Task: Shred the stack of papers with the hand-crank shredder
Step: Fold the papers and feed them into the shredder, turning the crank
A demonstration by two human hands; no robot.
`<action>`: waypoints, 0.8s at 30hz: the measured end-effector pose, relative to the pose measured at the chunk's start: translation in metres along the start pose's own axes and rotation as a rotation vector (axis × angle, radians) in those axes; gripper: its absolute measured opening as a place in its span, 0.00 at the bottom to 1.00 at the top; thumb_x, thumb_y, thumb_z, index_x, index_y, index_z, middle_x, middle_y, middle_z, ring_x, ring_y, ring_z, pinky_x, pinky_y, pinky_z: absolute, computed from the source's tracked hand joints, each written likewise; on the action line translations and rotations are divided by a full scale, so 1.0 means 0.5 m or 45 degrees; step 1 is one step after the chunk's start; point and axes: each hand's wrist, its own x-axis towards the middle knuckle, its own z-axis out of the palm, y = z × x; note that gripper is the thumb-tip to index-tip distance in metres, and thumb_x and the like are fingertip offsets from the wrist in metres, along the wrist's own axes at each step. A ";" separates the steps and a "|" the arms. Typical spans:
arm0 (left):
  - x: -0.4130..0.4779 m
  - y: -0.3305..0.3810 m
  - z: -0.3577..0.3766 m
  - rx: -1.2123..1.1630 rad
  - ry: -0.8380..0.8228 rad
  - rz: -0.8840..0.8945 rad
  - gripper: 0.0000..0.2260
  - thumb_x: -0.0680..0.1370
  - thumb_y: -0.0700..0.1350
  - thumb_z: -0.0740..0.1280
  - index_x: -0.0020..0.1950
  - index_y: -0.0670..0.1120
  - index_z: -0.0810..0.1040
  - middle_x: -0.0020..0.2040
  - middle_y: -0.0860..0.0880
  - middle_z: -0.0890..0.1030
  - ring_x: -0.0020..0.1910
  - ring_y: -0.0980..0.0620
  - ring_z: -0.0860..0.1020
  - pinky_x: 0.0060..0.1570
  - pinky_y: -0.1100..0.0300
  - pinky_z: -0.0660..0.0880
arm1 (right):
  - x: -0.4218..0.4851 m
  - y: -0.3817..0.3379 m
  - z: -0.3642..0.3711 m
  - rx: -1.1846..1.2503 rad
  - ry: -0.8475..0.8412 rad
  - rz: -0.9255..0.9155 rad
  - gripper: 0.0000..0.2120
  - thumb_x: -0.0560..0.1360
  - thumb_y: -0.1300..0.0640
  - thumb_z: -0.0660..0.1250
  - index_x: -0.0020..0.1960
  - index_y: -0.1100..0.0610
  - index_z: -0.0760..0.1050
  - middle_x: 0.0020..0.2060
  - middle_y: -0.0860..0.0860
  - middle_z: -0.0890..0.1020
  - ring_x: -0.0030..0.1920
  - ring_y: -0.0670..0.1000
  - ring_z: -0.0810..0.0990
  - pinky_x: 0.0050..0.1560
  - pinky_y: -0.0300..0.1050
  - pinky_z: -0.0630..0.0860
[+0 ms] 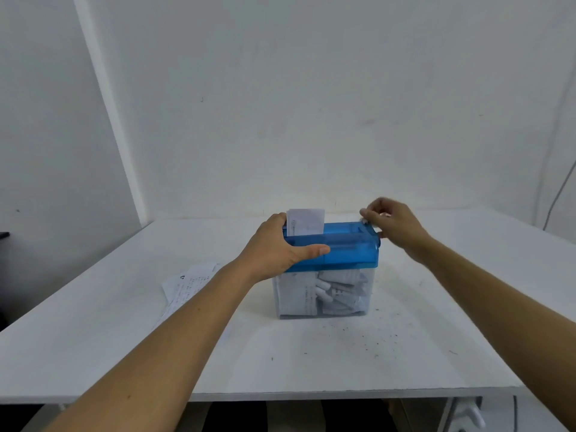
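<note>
Head view, shredder (343, 244): one, in the middle of the worktop (405, 353), a blue top on a clear bin (369, 300).
Done: the bin is already quite full of strips (339, 291), too many to count.
In work: one sheet (305, 220) stands half in the slot.
Remaining: one stack (187, 285) lies left of the shredder; its sheets cannot be counted.
Left hand (274, 247): the grip holds the blue top.
Right hand (396, 226): narrow grip, pinching the crank (378, 237), mostly hidden.

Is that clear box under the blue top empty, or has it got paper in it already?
Not empty: the box is clear, and curled white strips show inside, piled almost to the blue top.
</note>
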 end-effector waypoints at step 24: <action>0.001 -0.006 -0.002 0.022 0.036 0.025 0.35 0.64 0.65 0.78 0.65 0.54 0.72 0.60 0.57 0.74 0.56 0.57 0.76 0.53 0.64 0.77 | -0.084 -0.117 -0.129 -0.275 -0.502 -0.024 0.18 0.71 0.42 0.70 0.51 0.56 0.82 0.42 0.50 0.86 0.48 0.51 0.85 0.52 0.45 0.81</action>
